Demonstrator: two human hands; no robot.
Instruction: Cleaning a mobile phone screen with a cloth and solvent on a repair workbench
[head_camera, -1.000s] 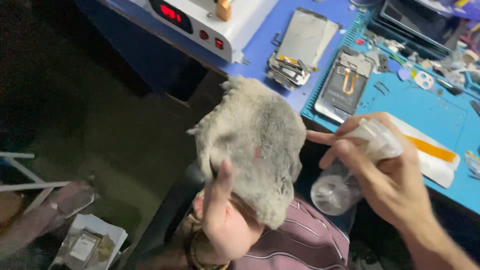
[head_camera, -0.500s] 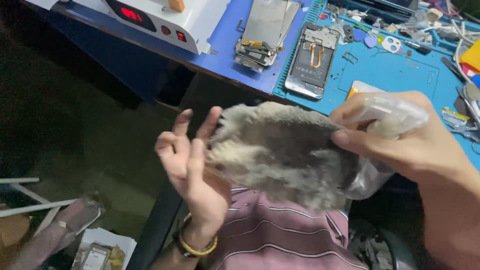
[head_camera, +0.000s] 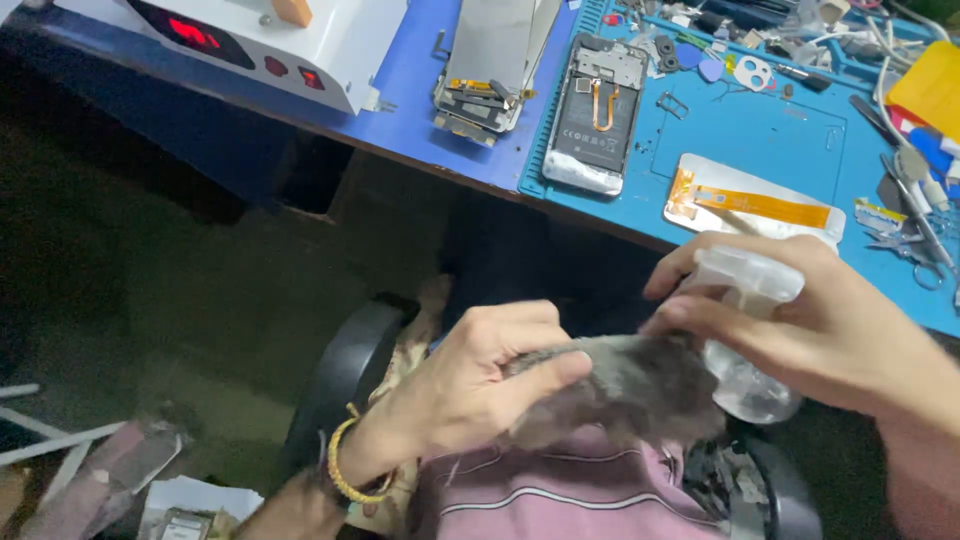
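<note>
Our left hand (head_camera: 465, 385) fingers close on the grey cloth (head_camera: 620, 390); at 3 o'clock, our right hand (head_camera: 830, 320) fingers grip the clear bottle (head_camera: 745, 330).

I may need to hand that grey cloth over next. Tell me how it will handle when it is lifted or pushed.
The grey cloth looks soft and floppy: it bunches under the left hand and would probably droop if lifted by one edge. It seems light for its size. Its fuzzy surface suggests it will grip rather than slip. The right hand holds a clear bottle against it.
</note>
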